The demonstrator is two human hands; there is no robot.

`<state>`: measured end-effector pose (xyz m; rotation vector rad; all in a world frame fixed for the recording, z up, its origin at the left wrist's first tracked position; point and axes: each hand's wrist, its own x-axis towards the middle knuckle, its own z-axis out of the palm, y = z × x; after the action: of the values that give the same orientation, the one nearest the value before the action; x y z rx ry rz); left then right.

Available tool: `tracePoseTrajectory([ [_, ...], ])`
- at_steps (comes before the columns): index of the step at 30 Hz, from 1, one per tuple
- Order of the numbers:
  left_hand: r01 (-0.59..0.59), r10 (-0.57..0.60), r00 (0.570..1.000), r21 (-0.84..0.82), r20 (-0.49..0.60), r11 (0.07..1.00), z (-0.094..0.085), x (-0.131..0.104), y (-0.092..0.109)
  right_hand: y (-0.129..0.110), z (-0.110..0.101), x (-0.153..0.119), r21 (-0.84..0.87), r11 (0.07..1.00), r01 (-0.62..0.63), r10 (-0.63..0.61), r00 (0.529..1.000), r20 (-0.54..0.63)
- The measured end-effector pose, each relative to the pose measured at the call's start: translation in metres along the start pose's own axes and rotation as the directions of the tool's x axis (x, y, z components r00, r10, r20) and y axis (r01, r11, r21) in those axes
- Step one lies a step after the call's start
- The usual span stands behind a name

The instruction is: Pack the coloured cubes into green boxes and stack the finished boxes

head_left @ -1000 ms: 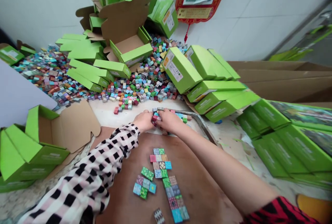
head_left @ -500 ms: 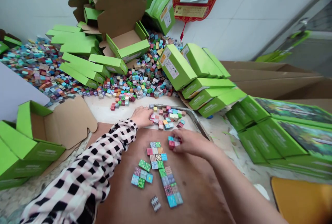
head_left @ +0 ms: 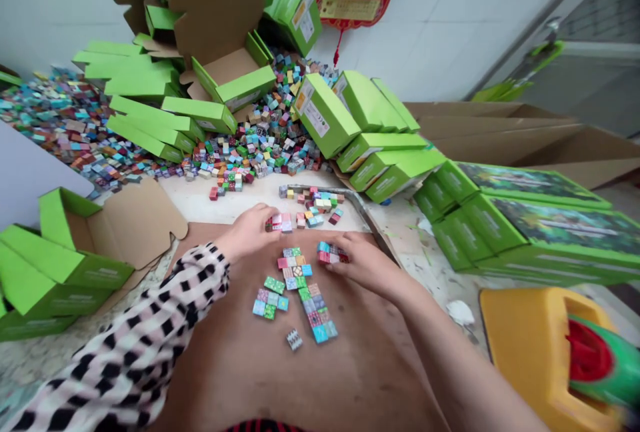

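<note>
Edging loose cubes (head_left: pixel 321 203): metal strip (head_left: pixel 371 224), green boxes (head_left: pixel 339 131) beyond.

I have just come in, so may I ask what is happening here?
A person is holding small cubes in both hands. The left hand has pinkish cubes near the far edge of the brown board; the right hand has red and blue cubes. Flat groups of cubes lie nearer, on the board. Beyond are a heap of cubes and green boxes.
</note>
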<state>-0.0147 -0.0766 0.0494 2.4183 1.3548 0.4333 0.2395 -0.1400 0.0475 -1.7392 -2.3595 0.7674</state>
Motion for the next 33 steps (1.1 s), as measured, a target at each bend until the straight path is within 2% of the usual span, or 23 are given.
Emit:
tracePoseTrajectory([
  [3, 0.046, -0.037, 0.996, -0.111, 0.081, 0.993, -0.015, -0.055, 0.016, -0.022, -0.003, -0.025, 0.163, 0.976, 0.143, -0.137, 0.989, -0.049],
  [5, 0.099, -0.074, 0.975, -0.110, 0.207, 0.989, -0.023, -0.096, 0.023, -0.044, -0.002, -0.047, 0.241, 0.949, 0.205, -0.223, 0.973, 0.051],
  [7, 0.114, -0.068, 0.939, -0.116, 0.338, 0.987, -0.026, -0.136, 0.029, -0.068, 0.005, -0.069, 0.281, 0.931, 0.231, -0.293, 0.934, 0.205],
  [9, 0.134, -0.057, 0.890, -0.140, 0.452, 0.981, -0.022, -0.171, 0.036, -0.088, 0.018, -0.088, 0.283, 0.931, 0.230, -0.321, 0.887, 0.333],
  [10, 0.162, -0.078, 0.878, -0.140, 0.472, 0.977, -0.018, -0.186, 0.039, -0.096, 0.026, -0.096, 0.278, 0.934, 0.223, -0.319, 0.872, 0.373],
  [13, 0.262, -0.158, 0.844, -0.136, 0.513, 0.955, -0.004, -0.214, 0.052, -0.107, 0.051, -0.106, 0.239, 0.950, 0.201, -0.283, 0.877, 0.388],
  [15, 0.303, -0.195, 0.845, -0.144, 0.498, 0.942, 0.005, -0.222, 0.058, -0.107, 0.065, -0.106, 0.169, 0.965, 0.201, -0.250, 0.899, 0.361],
  [19, 0.281, -0.171, 0.890, -0.213, 0.423, 0.936, 0.017, -0.224, 0.063, -0.103, 0.082, -0.104, 0.028, 0.979, 0.203, -0.200, 0.917, 0.345],
  [25, 0.266, -0.165, 0.916, -0.245, 0.366, 0.932, 0.027, -0.224, 0.067, -0.097, 0.095, -0.112, 0.039, 0.975, 0.220, -0.223, 0.947, 0.233],
  [29, 0.262, -0.177, 0.917, -0.205, 0.358, 0.943, 0.030, -0.227, 0.068, -0.099, 0.099, -0.116, 0.021, 0.977, 0.214, -0.213, 0.950, 0.228],
  [33, 0.189, -0.174, 0.946, -0.032, 0.274, 0.981, 0.036, -0.228, 0.070, -0.104, 0.103, -0.118, -0.027, 0.980, 0.199, -0.190, 0.962, 0.194],
])
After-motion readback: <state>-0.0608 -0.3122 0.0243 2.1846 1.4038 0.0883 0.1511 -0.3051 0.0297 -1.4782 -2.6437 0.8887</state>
